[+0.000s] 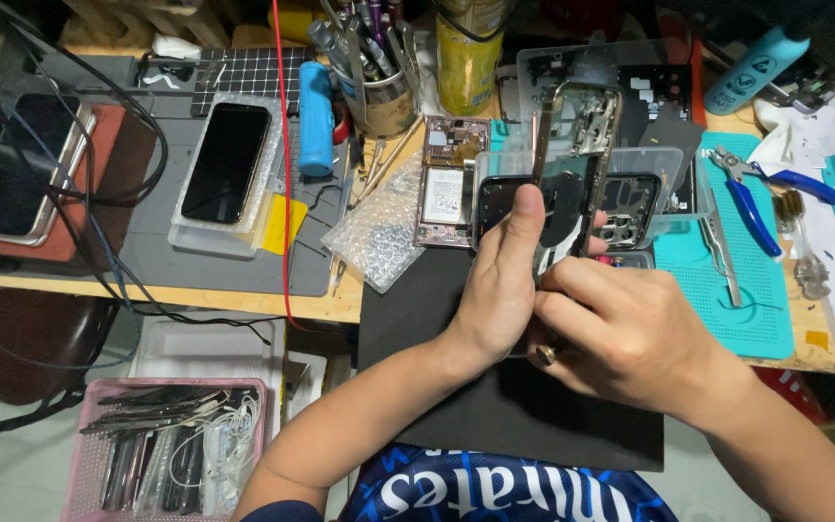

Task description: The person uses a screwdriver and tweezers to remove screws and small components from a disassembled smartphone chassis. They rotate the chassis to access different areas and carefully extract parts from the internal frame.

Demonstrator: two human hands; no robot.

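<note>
My left hand [502, 280] and my right hand [620, 333] together hold an opened phone frame [572, 155] upright over a black mat [495, 406]. The left thumb lies along the frame's left side. My right fingers curl around its lower right part, with a ring on one finger. Behind the frame lies another opened phone with its battery showing [448, 184]. A clear plastic tray [649, 169] with a dark phone back part sits just beyond my hands.
A phone with a dark screen [224, 164] rests in a clear case on a grey mat. Blue-handled pliers [761, 188] lie on a teal mat. A cup of tools [379, 68], a bubble-wrap bag [379, 232], a red cable [282, 145] and a pink basket of parts [166, 445] surround the desk.
</note>
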